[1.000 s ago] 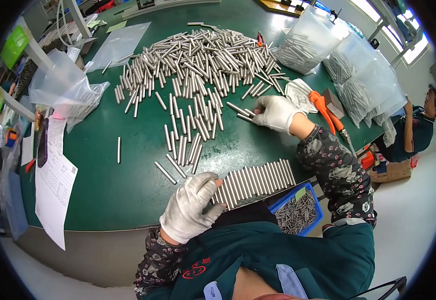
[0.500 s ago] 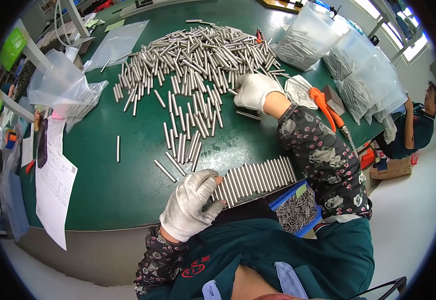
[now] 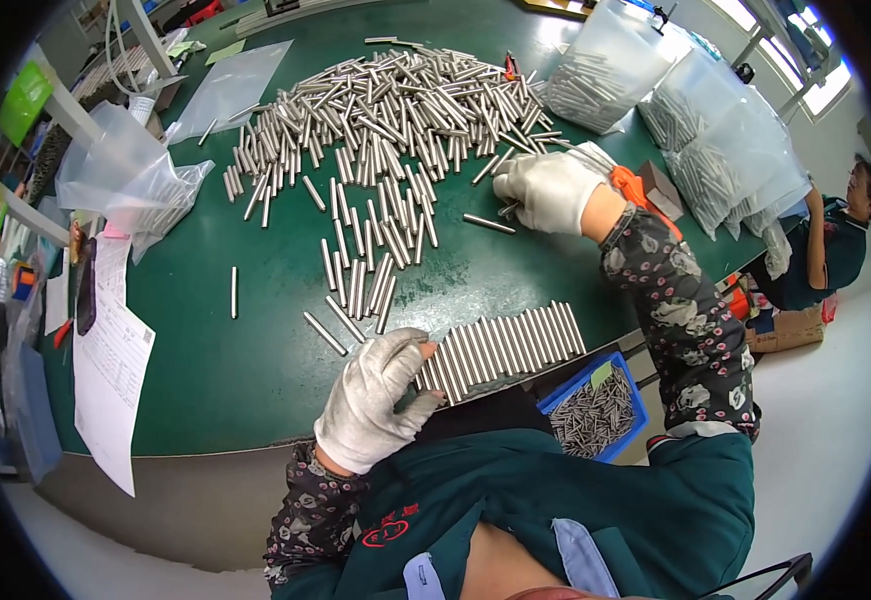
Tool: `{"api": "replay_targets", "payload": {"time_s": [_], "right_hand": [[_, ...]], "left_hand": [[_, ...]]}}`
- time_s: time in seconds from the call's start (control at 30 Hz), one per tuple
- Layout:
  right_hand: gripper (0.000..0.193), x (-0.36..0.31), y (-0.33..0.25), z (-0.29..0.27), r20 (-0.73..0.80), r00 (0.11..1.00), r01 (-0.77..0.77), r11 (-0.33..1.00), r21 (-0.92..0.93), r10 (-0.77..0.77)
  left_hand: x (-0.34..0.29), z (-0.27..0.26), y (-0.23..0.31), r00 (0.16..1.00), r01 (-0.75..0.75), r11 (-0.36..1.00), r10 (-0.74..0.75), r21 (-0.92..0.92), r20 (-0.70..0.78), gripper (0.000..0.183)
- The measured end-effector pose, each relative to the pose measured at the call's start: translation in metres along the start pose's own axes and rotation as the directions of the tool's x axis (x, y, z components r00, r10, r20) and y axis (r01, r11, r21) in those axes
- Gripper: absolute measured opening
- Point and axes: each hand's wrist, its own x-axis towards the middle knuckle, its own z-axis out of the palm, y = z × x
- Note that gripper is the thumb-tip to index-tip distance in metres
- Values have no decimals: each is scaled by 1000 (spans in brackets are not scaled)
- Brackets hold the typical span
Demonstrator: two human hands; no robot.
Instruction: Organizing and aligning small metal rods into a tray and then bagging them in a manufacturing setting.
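Note:
My left hand [image 3: 368,402], in a pale glove, lies at the near table edge. Its bare thumb and fingertip press on the ends of the leftmost pins in a tidy row of steel dowel pins [image 3: 501,348], set side by side. At the right of the table my gloved right hand [image 3: 553,192] is closed, and a short bit of a steel pin [image 3: 508,210] shows at its fingertips. Just left of it lies a single loose pin [image 3: 489,223]. A large heap of similar pins [image 3: 396,105] spreads over the green table, with stragglers trailing toward my left hand.
Clear bags of pins [image 3: 701,150] stand at the right, near orange-handled pliers [image 3: 631,187] and a dark block [image 3: 662,190]. A blue bin [image 3: 639,425] of small pins sits below the table edge. Papers [image 3: 111,370] and a plastic bag [image 3: 136,170] lie left. Another person [image 3: 826,240] is at far right.
My right hand has shifted right and slightly nearer, away from the heap's edge, uncovering pins there. My left hand stays at the row's left end.

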Motion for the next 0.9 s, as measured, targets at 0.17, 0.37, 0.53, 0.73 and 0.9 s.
{"api": "replay_targets", "payload": {"time_s": [0.17, 0.37, 0.53, 0.73, 0.9], "right_hand": [[13, -20, -10, 8, 21, 995, -92, 994, -56, 93], [22, -68, -13, 6, 194, 886, -440, 896, 64, 421], [22, -104, -26, 4, 243, 827, -553, 811, 190, 506], [22, -133, -25, 24, -84, 815, -553, 812, 185, 574], [32, -126, -42, 22, -120, 822, -526, 822, 217, 557]], "left_hand": [[14, -9, 0, 985, -80, 996, 83, 24, -151, 43], [108, -8, 10, 967, -248, 920, 213, 304, 143, 42], [165, 30, -21, 915, -267, 830, 59, 490, 399, 35], [176, 57, -28, 907, -253, 735, -46, 629, 419, 14], [159, 28, -5, 989, -118, 802, 45, 585, 138, 10]]}}
